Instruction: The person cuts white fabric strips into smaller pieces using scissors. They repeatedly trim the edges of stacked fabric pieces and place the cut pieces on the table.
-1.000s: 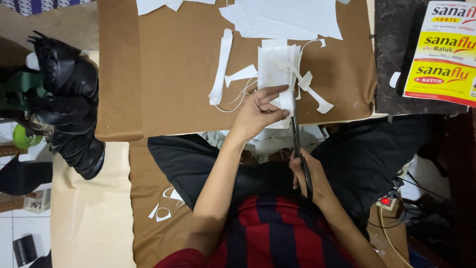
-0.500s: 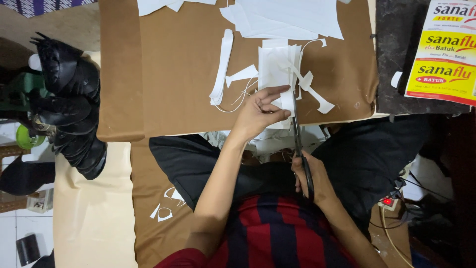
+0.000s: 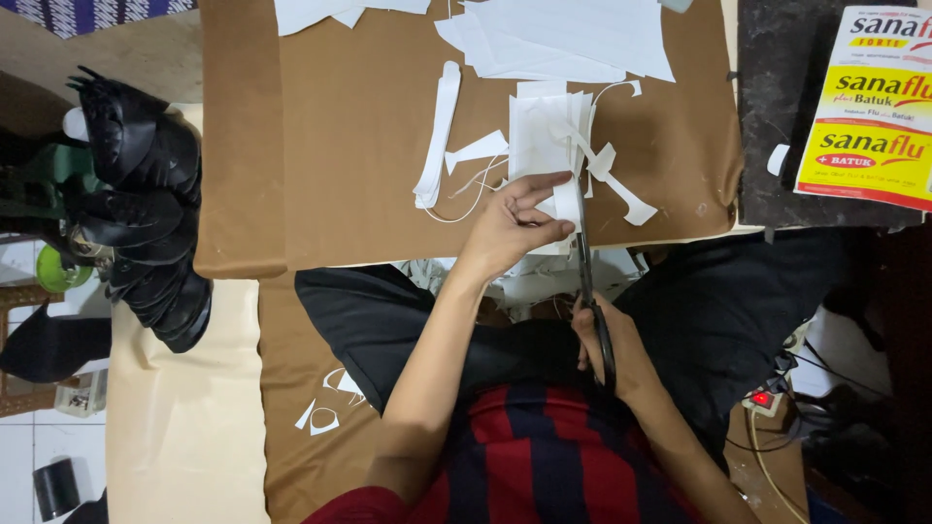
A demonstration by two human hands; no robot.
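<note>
My left hand (image 3: 513, 225) presses down on a stack of white paper pieces (image 3: 544, 136) that lies on the brown board (image 3: 359, 126). My right hand (image 3: 607, 344) grips the black handles of a pair of scissors (image 3: 587, 262). The blades point away from me and run along the right edge of the stack, just beside my left fingers. Thin white offcut strips (image 3: 612, 175) curl off to the right of the blades.
More white sheets (image 3: 573, 34) lie at the board's far edge, and a long white strip (image 3: 437, 136) to the left. Black shoe parts (image 3: 146, 204) are piled at the left. A yellow and red box (image 3: 874, 107) sits at the right. A power strip (image 3: 762, 398) lies by my right leg.
None of the hands or the paper has visibly shifted; the scissors stay along the stack's right edge.
</note>
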